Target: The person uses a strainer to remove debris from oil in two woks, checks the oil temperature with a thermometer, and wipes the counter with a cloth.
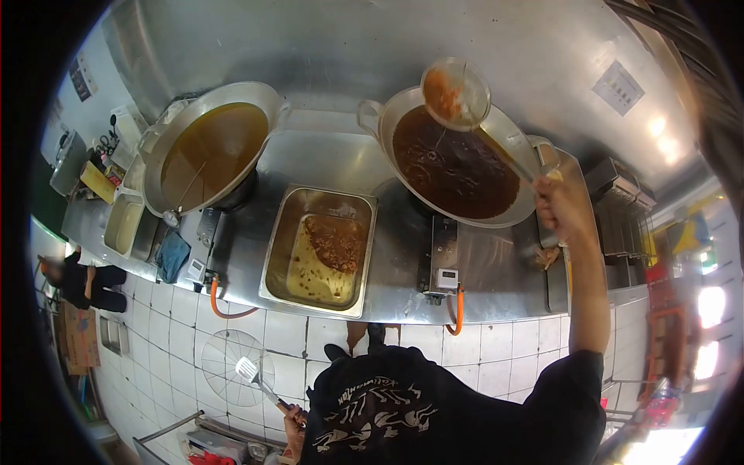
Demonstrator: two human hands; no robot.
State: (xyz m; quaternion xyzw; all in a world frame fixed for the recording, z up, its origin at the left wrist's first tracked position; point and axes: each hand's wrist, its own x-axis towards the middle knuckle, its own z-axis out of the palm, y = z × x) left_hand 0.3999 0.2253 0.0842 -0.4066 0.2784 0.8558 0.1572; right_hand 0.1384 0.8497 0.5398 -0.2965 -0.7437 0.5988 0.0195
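My right hand (556, 203) is closed round the handle of a round strainer (457, 93), raised above the back part of the right wok (496, 226). Reddish-orange bits lie in the strainer, and dark brown oil (457, 174) fills much of the wok. Low at the left, my left hand (295, 421) grips the handle of a slotted spatula (248, 369), whose head points up and left over the floor. Between the two woks a steel tray (370, 232) holds brown crumbly food in yellowish liquid.
The left wok (269, 97) holds golden-brown oil, with a thin probe in it. A blue cloth (172, 257) hangs near the counter's front edge. Orange hoses (459, 310) hang below the burner controls. Another person (89, 283) stands at far left.
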